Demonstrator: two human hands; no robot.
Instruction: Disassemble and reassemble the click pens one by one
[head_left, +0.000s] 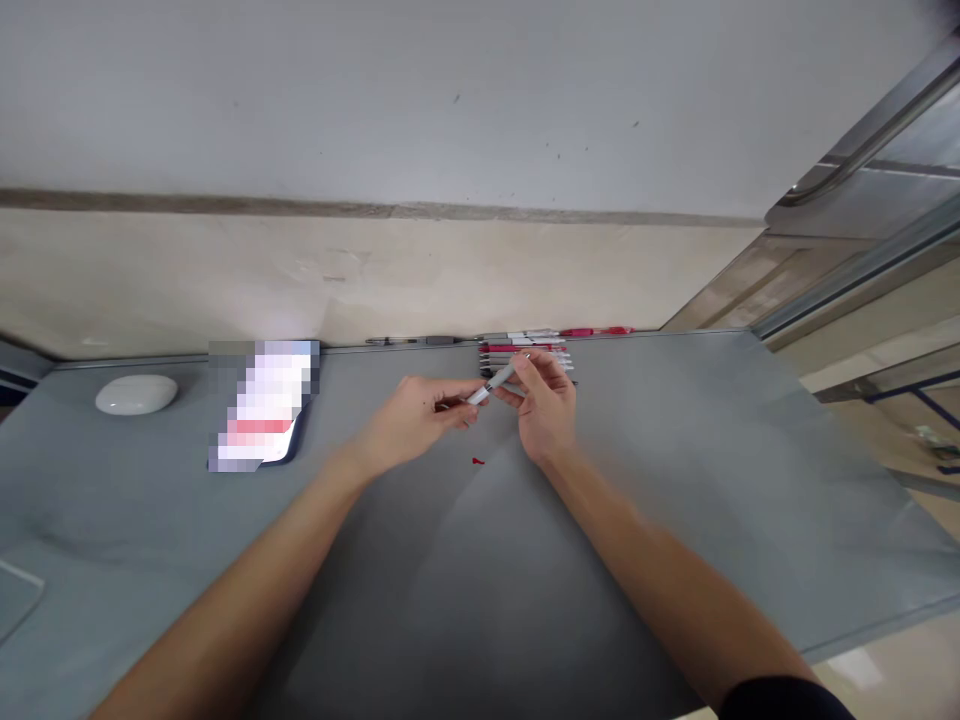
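Between both hands a white and grey pen [489, 386] is held at a slant above the grey table. My left hand [424, 415] pinches its lower, white end. The upper, grey end is gripped by the fingers of my right hand [546, 400]. Just beyond my right hand lies a row of several pens [517, 350], red, white and grey, partly covered by the fingers. A small red piece [478, 461] rests on the table nearer to me, below the hands.
A phone [262, 410] with a blurred screen lies on the table [675, 460] at the left, beside a white rounded case [136, 394]. Along the wall [480, 270] lie a dark pen [412, 341] and a red pen [596, 331].
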